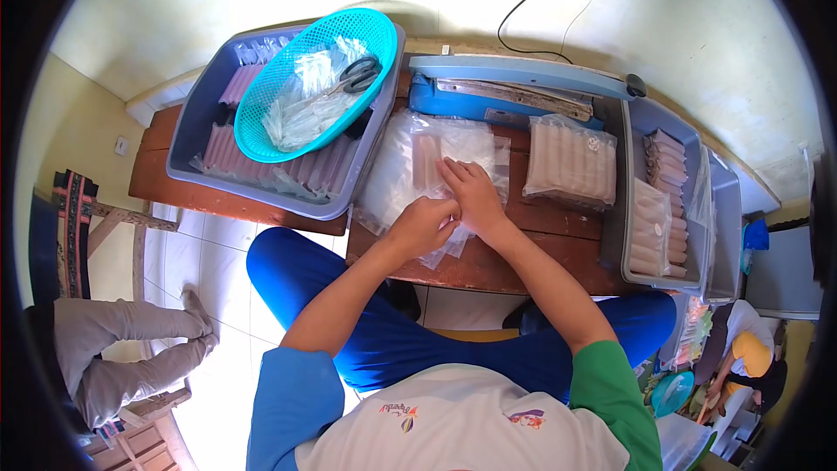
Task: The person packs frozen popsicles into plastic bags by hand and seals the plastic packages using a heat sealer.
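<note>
My left hand (pixel 423 227) is closed at the lower edge of a clear plastic bag; what its fingers pinch is too small to make out. Beside it, my right hand (pixel 472 196) lies with its fingers stretched over the bag, fingertips by the pinkish sticks (pixel 426 162) inside. More clear plastic bags (pixel 392 161) are spread flat beneath. To the right sits a packed bag of pale sticks (pixel 571 160). Behind it stands a blue sealer (pixel 506 100) with a long lever arm.
A grey-blue tub (pixel 187 144) of bagged sticks stands left, a turquoise basket (pixel 248 113) with plastic and scissors on it. More grey tubs (pixel 624 235) stand right on the wooden table (pixel 540 240). A seated person's legs (pixel 139 331) show left; people (pixel 745 353) are lower right.
</note>
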A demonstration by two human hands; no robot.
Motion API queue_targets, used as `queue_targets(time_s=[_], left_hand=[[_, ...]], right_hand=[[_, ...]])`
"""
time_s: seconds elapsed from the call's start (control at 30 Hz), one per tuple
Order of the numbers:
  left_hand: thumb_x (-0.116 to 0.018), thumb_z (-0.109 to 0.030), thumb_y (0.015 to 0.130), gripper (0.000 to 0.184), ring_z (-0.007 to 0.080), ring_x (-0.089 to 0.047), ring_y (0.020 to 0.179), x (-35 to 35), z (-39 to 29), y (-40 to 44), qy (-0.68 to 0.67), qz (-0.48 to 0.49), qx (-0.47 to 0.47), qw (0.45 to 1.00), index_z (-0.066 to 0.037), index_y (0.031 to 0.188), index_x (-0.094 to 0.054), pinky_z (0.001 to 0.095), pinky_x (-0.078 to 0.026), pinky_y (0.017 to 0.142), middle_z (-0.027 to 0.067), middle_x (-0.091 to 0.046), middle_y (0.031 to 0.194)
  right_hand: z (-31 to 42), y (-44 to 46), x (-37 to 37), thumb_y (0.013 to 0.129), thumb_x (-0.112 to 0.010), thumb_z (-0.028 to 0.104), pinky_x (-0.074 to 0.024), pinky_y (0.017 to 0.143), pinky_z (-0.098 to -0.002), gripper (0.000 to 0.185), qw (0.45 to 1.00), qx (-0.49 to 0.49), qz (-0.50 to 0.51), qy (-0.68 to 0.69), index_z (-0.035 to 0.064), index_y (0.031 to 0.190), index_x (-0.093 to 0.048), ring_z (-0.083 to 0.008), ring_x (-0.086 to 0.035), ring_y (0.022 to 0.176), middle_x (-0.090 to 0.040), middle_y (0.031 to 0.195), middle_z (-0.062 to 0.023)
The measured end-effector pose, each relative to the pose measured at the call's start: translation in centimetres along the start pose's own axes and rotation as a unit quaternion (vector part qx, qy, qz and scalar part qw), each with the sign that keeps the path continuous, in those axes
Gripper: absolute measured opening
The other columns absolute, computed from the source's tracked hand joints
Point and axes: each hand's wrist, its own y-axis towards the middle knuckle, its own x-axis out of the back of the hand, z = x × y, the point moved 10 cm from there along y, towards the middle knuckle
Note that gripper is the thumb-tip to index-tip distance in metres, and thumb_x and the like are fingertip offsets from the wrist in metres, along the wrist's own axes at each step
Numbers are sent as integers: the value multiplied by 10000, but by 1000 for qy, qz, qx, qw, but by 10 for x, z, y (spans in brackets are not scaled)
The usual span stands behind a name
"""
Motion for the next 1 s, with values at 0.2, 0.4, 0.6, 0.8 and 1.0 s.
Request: queue_targets(time_s=[0.2, 0.4, 0.6, 0.8, 1.0], left_hand=[[-710, -94, 794, 128, 316, -627, 707, 5, -5, 1, 1, 14, -4, 1000, -39, 886, -642, 406, -499, 677, 136, -633, 741], [-744, -89, 768, 275, 339, -622, 871, 59, 10, -7, 151, -241, 46, 958, -24, 1004, -619, 411, -502, 750, 142, -623, 987], [-754, -81, 745, 510, 378, -584, 1075, 43, 63, -9, 37, -195, 164, 966, -39, 1216, -562, 427, -472, 934, 186, -602, 1146], [-744, -40, 740, 514, 386, -578, 1096, 31, 61, 0, -6, -172, 149, 974, -3, 1222, -568, 421, -472, 933, 199, -606, 1157], [-761, -36, 733, 517, 302, -629, 913, 18, 49, 11, 59, -178, 71, 980, -13, 1223, -597, 377, -514, 822, 165, -624, 1135]], right_hand=[[0, -1, 0, 728, -678, 132, -393, 1041, -450, 703, 1000, -9, 3, 5, 41, 1396, -479, -357, -537, 1171, -565, 1324, -192], [0, -1, 0, 810, -682, 171, -388, 1046, -447, 607, 1000, -29, -2, -1, 53, 1378, -502, -345, -535, 1201, -583, 1305, -192], [-3, -3, -5, 836, -665, 171, -377, 1056, -464, 576, 999, -42, -2, -3, 66, 1378, -499, -347, -537, 1207, -587, 1310, -177], [-5, -14, -2, 848, -617, 117, -369, 1065, -480, 559, 997, -62, 4, -36, 82, 1390, -489, -355, -532, 1215, -569, 1341, -164], [-19, -27, 6, 848, -612, 103, -369, 1067, -490, 573, 996, -69, 1, -50, 86, 1403, -472, -353, -508, 1244, -560, 1348, -167]])
